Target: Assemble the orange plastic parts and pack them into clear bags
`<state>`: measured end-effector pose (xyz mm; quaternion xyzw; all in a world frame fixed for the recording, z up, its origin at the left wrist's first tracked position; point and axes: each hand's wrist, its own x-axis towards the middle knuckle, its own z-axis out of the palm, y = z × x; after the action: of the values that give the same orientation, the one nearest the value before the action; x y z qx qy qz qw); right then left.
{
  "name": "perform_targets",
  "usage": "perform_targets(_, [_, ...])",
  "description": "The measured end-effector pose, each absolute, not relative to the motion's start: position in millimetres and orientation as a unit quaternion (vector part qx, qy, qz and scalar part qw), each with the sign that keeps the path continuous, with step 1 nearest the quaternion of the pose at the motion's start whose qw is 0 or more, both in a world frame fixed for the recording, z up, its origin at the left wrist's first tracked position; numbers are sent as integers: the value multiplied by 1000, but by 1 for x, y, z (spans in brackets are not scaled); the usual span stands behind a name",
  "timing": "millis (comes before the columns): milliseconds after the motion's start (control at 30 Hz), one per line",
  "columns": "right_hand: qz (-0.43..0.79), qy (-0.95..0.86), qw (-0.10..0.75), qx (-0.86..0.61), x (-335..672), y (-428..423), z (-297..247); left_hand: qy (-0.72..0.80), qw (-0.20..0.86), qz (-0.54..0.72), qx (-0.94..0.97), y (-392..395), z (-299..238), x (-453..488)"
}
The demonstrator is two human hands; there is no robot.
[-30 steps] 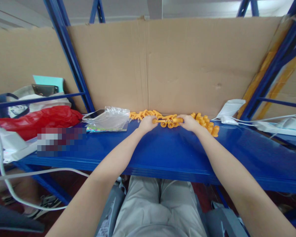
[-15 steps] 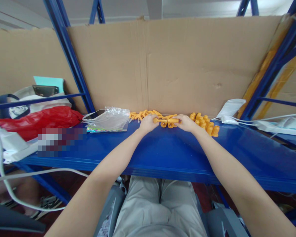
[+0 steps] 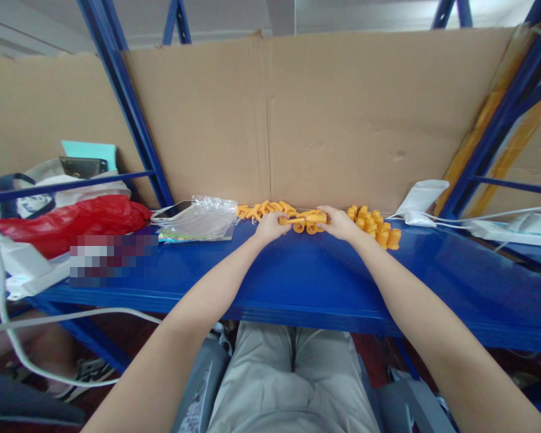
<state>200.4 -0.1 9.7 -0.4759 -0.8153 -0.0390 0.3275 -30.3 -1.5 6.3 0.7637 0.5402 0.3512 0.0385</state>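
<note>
My left hand is closed on the left end of a slim orange plastic piece near the back of the blue table. Across from it, my right hand grips a thicker orange plastic piece; the two pieces meet or overlap between my hands, and I cannot tell if they are joined. Just below them sit several round-ended orange cups, their openings toward me. Behind my left hand lies a heap of branching orange pieces, some with small metal bits. Upright orange cylinders stand in rows right of my right hand.
A clear plastic bag lies left of the orange pieces, beside a red plastic bag. Cardboard walls off the back. White adapters and cables are at the right. The blue table's front edge runs above my lap.
The thicker orange piece in my right hand has tilted and shifted slightly left against the slim one. Both hands stay in nearly the same place.
</note>
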Motion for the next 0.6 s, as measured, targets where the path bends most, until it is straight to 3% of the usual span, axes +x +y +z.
perform_targets(600, [-23,-789,334,-515,194,-7,8,547,53,328,769,-1,9,-32])
